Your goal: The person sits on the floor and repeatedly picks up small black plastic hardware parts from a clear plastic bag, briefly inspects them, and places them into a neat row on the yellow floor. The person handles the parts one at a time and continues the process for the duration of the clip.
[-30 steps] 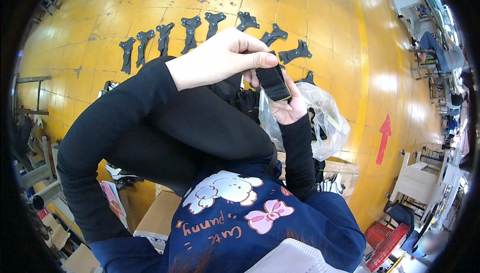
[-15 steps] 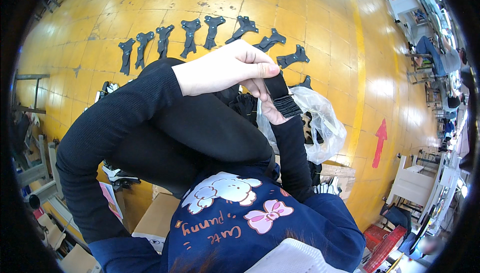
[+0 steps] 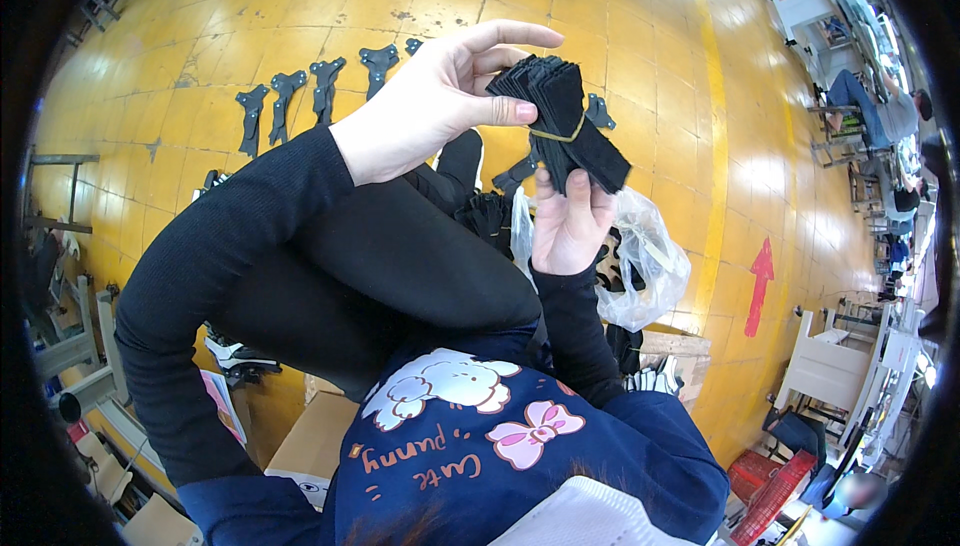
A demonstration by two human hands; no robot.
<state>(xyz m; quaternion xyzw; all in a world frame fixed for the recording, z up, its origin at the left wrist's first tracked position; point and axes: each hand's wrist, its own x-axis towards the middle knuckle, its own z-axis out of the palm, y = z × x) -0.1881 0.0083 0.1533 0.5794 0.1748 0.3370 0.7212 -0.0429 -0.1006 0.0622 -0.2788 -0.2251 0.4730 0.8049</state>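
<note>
A thick bundle of black fabric strips (image 3: 548, 96) is held up in front of me, with a thin tan rubber band (image 3: 562, 134) around its middle. My left hand (image 3: 425, 106) grips its upper left end, thumb on the near face and index finger stretched out above. From below, my right hand (image 3: 572, 231) pinches the lower end between thumb and fingers. Behind the hands, several black Y-shaped pieces with metal snaps (image 3: 379, 61) lie in a curved row on the floor; my left hand and the bundle hide some of them.
A clear plastic bag (image 3: 655, 266) with dark pieces inside stands by my right forearm. More black pieces (image 3: 487, 216) lie near my leg. A cardboard box (image 3: 312, 436) sits at lower left. The yellow tiled floor (image 3: 640, 26) bears a red arrow (image 3: 760, 286); workstations and people line the right side.
The bundle has been raised and turned, so its banded middle and fanned end now show. My left hand has moved up and opened wider around it; my right hand has come more into view beneath.
</note>
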